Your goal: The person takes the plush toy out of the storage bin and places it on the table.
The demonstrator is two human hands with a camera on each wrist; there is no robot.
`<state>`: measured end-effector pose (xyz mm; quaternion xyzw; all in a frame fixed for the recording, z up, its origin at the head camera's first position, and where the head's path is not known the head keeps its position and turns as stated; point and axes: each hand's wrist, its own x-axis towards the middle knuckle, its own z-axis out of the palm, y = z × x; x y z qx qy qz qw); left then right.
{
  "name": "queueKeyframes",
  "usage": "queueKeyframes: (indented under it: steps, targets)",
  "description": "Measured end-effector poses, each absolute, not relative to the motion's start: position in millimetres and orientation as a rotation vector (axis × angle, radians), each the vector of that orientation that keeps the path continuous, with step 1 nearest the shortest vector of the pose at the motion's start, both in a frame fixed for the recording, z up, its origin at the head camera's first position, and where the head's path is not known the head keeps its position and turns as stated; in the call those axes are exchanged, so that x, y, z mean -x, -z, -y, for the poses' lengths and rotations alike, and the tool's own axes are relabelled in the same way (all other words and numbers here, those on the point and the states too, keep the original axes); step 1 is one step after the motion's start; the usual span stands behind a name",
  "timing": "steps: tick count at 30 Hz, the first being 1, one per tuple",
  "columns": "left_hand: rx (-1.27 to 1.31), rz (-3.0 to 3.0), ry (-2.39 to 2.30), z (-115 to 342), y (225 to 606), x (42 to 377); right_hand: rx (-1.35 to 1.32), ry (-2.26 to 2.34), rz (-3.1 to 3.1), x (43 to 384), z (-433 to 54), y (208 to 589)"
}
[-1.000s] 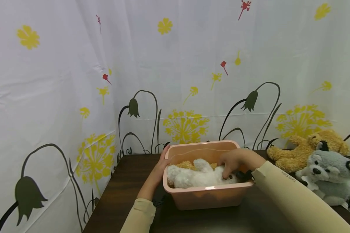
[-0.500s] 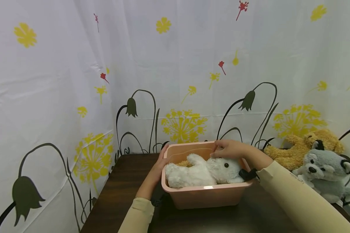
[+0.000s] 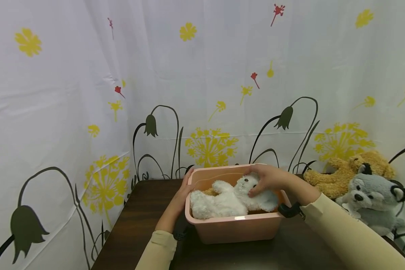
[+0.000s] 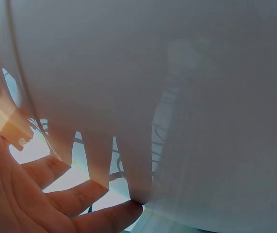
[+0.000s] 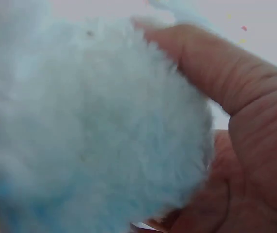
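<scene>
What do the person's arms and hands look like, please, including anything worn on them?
The left hand and right hand are bare, without gloves. The left sleeve and right sleeve are plain cream, long and close to the wrist. A dark device sits at the left wrist, a black one at the right.

Your left hand (image 3: 181, 193) at left side of pink tub (image 3: 236, 229), fingers straight against it. Your right hand (image 3: 270, 177) over tub's right half, thumb and fingers curled, gripping.

fluffy plush toy (image 3: 229, 200) in the grip, smooth glossy plastic bin (image 3: 236, 230) around it, wood-grained table (image 3: 143, 204) below, creased curtain (image 3: 202, 75) behind
</scene>
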<state>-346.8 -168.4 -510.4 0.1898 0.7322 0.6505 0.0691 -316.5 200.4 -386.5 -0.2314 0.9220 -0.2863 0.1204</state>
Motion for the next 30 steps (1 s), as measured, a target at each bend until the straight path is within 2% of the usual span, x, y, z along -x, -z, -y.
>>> queueKeyframes:
  steps: [5, 12, 20, 25, 30]
  targets:
    - [-0.568, -2.21, -1.954, 167, 510, 346, 0.747, 0.833, -2.791, 306, -198, 380]
    - [-0.572, -2.238, -1.929, 168, 513, 348, 0.717, 0.977, -3.205, 275, -208, 344]
    - [-0.541, -2.217, -1.946, 169, 511, 349, 0.376, 1.545, -3.576, 240, -229, 330]
    - [-0.539, -2.197, -1.954, 170, 512, 350, 0.104, 1.997, -3.553, 234, -249, 332]
    - [-0.557, -2.208, -1.941, 170, 512, 349, -0.136, 2.138, -3.672, 233, -274, 314]
